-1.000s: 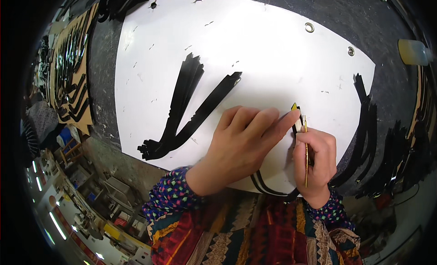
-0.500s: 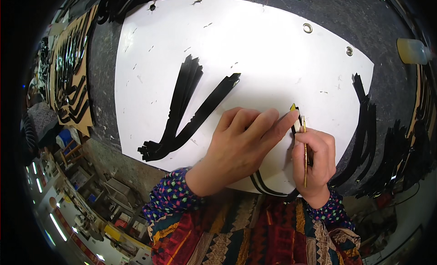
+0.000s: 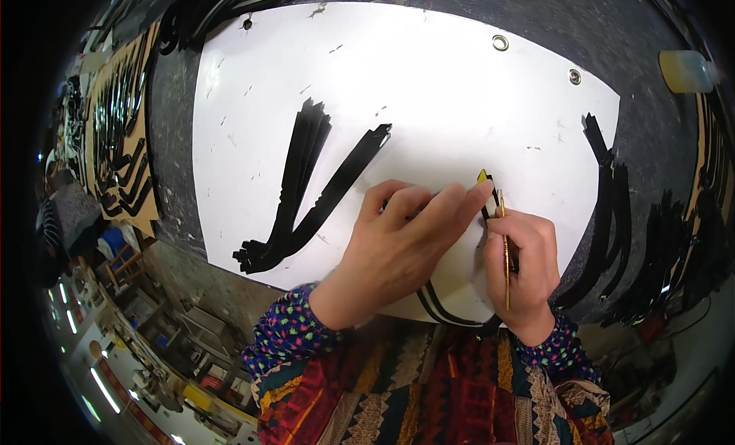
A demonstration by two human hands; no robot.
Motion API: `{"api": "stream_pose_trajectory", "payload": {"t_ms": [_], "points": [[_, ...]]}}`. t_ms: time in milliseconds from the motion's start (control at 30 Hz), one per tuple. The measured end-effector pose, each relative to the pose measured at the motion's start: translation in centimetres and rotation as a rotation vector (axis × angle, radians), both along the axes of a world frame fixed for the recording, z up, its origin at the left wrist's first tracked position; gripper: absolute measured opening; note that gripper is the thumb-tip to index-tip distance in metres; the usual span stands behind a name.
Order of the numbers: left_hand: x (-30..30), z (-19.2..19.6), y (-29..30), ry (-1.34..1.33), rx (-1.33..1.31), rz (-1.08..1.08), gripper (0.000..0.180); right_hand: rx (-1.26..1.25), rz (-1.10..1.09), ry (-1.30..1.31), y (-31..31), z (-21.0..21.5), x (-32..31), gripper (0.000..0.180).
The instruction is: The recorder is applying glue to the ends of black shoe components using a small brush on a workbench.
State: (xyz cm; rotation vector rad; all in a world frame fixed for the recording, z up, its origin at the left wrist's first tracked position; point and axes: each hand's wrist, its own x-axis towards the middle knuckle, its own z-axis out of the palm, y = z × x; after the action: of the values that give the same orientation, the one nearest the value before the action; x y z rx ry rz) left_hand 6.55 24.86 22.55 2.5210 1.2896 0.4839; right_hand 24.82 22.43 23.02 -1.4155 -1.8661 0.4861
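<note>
My left hand (image 3: 406,242) is closed over a black strip, its fingertips pinching near a pointed end. That end shows a small yellow tip (image 3: 482,174) and a pale patch. Part of the same strip (image 3: 438,309), apparently, curves out below the hand near the sheet's front edge; its middle is hidden. My right hand (image 3: 524,265) grips a slim gold-coloured stick tool (image 3: 506,254) like a pen, nearly upright, its upper end beside the strip. Left of my hands, a fanned bundle of black strips (image 3: 295,166) and another black strip group (image 3: 337,182) lie joined at their lower ends.
A white sheet (image 3: 429,70) with metal eyelets (image 3: 500,43) covers the dark table (image 3: 172,139). More black strips (image 3: 609,208) lie along the right edge. A bottle with yellowish contents (image 3: 684,71) stands at the far right. Cardboard with dark strips (image 3: 144,196) is at left.
The whole view has shifted and turned slightly. Both hands keep the same hold on the strip and the stick tool; little else differs.
</note>
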Motion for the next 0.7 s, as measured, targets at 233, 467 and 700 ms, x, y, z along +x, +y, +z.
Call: {"api": "stream_pose_trajectory", "payload": {"t_ms": [233, 467, 700], "points": [[-0.09, 0.09, 0.17, 0.002, 0.003, 0.001, 0.057, 0.010, 0.007, -0.018, 0.04, 0.02, -0.02, 0.023], [0.02, 0.09, 0.19, 0.004, 0.002, 0.008, 0.057, 0.017, 0.014, -0.026, 0.06, -0.01, 0.08, 0.024], [0.01, 0.21, 0.20, -0.001, -0.013, 0.015, 0.058, 0.015, 0.015, -0.019, 0.10, 0.07, 0.03, 0.023]]}}
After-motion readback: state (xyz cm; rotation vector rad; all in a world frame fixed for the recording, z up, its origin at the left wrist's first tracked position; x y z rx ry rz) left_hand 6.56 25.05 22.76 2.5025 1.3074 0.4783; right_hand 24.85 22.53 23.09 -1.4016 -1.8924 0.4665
